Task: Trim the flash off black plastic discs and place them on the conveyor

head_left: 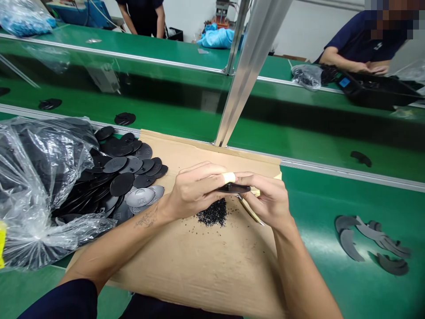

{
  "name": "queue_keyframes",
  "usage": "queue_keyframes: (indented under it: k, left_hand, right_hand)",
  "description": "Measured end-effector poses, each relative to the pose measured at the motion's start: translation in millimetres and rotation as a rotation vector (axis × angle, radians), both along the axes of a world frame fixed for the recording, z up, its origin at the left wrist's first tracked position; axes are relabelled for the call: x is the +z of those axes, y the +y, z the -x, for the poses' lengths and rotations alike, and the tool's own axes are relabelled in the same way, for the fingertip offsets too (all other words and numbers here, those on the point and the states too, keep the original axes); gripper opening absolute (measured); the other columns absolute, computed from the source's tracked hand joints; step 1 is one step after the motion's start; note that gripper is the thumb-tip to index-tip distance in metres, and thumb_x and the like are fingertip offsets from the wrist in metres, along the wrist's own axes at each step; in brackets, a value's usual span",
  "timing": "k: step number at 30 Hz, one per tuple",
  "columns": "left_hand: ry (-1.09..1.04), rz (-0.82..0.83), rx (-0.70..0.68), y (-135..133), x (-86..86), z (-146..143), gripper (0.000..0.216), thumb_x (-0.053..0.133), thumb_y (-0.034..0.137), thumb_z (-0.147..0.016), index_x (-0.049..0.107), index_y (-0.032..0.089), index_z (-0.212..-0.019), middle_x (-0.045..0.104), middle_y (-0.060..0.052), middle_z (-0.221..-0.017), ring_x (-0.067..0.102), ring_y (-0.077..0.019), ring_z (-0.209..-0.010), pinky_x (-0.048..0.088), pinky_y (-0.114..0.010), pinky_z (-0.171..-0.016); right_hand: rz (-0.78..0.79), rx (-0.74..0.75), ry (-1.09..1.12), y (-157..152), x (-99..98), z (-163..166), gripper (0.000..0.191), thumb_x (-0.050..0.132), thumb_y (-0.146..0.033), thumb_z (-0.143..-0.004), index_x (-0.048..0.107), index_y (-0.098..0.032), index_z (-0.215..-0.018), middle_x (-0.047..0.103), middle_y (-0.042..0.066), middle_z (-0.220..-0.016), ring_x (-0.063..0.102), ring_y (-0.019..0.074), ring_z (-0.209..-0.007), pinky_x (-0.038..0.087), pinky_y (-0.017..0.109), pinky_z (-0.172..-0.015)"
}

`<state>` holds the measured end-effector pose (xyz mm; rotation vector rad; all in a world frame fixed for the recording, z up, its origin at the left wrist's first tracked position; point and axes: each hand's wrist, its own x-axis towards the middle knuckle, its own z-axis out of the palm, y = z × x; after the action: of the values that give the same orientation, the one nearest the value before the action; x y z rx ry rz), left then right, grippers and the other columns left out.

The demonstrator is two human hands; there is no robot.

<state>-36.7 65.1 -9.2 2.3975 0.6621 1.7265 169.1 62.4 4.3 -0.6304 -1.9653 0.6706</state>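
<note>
Near the middle of the head view, a thin black plastic disc (234,188) is tilted almost edge-on between my hands. My left hand (195,188) grips its left side, with a light yellow wrap on one finger. My right hand (270,197) pinches the disc's right side. A slim tool with a pale edge (254,212) shows just below my right fingers; whether they hold it or it lies on the board, I cannot tell. Beneath my hands, a heap of small black scraps (214,213) lies on a brown cardboard sheet (199,270).
Left of the cardboard, many black discs (116,165) spill beside a clear plastic bag (40,177). Curved black pieces (375,239) lie on the green table (312,208) at right. A metal post (245,75) rises behind the cardboard. Two people (361,48) work across the bench.
</note>
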Motion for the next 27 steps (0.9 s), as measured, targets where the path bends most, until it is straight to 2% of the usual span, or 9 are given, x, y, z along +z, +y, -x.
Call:
queue_keyframes:
  k: [4,8,13,16,19,23,27]
  left_hand:
    - [-0.022,0.076,-0.030,0.0,0.3,-1.2,0.024,0.073,0.026,-0.093,0.067,0.018,-0.115,0.073,-0.008,-0.098,0.071,-0.0145,-0.089,0.061,-0.027,-0.076]
    - [-0.026,0.160,-0.097,1.9,3.5,-1.6,0.027,0.070,0.036,-0.095,0.068,0.021,-0.117,0.072,-0.007,-0.100,0.070,-0.0160,-0.093,0.061,-0.032,-0.081]
    - [0.011,0.193,-0.076,-0.7,6.7,-1.0,0.024,0.068,0.029,-0.096,0.068,0.020,-0.118,0.071,-0.005,-0.093,0.068,-0.0139,-0.086,0.059,-0.028,-0.075]
    - [0.027,0.191,-0.035,-3.6,8.5,-2.1,0.025,0.071,0.031,-0.095,0.068,0.017,-0.115,0.069,-0.004,-0.089,0.065,-0.0112,-0.078,0.056,-0.024,-0.069]
    - [0.018,0.183,-0.035,-5.1,9.7,-3.8,0.023,0.072,0.029,-0.094,0.067,0.015,-0.112,0.071,-0.005,-0.091,0.066,-0.0112,-0.080,0.057,-0.023,-0.072]
    - [0.025,0.214,-0.034,-5.0,10.0,-3.8,0.024,0.073,0.032,-0.093,0.065,0.016,-0.110,0.072,-0.005,-0.093,0.068,-0.0132,-0.083,0.057,-0.025,-0.075]
    - [0.048,0.219,-0.017,-4.1,10.4,-2.0,0.017,0.068,0.028,-0.096,0.065,0.015,-0.107,0.072,-0.007,-0.094,0.068,-0.0148,-0.086,0.057,-0.027,-0.076]
  right_hand:
    - [0.038,-0.012,0.005,0.4,-1.5,0.1,0.024,0.065,-0.009,-0.097,0.079,-0.024,-0.109,0.075,0.004,-0.103,0.074,0.0206,-0.096,0.065,0.034,-0.088]
    - [0.105,-0.045,0.021,0.5,-2.8,-0.6,0.015,0.067,-0.018,-0.099,0.080,-0.022,-0.102,0.076,0.005,-0.099,0.074,0.0227,-0.092,0.066,0.036,-0.085]
    - [0.090,-0.092,0.027,-0.5,0.7,1.3,0.012,0.073,-0.025,-0.098,0.079,-0.024,-0.107,0.075,0.005,-0.104,0.072,0.0242,-0.099,0.063,0.041,-0.092]
    - [0.017,-0.100,0.065,-0.3,3.6,2.8,0.012,0.075,-0.021,-0.096,0.079,-0.025,-0.107,0.074,0.004,-0.104,0.071,0.0238,-0.097,0.063,0.041,-0.087]
    - [-0.040,-0.098,0.088,0.7,5.9,2.6,0.010,0.076,-0.016,-0.095,0.078,-0.025,-0.100,0.073,0.004,-0.101,0.070,0.0218,-0.092,0.062,0.038,-0.083]
    - [-0.035,-0.132,0.057,1.0,6.5,1.2,0.006,0.074,-0.020,-0.097,0.077,-0.024,-0.095,0.073,0.004,-0.100,0.070,0.0229,-0.092,0.061,0.040,-0.083]
    - [-0.059,-0.135,0.046,2.0,4.2,0.8,0.009,0.073,-0.016,-0.095,0.075,-0.024,-0.095,0.071,0.004,-0.102,0.069,0.0220,-0.093,0.060,0.039,-0.084]
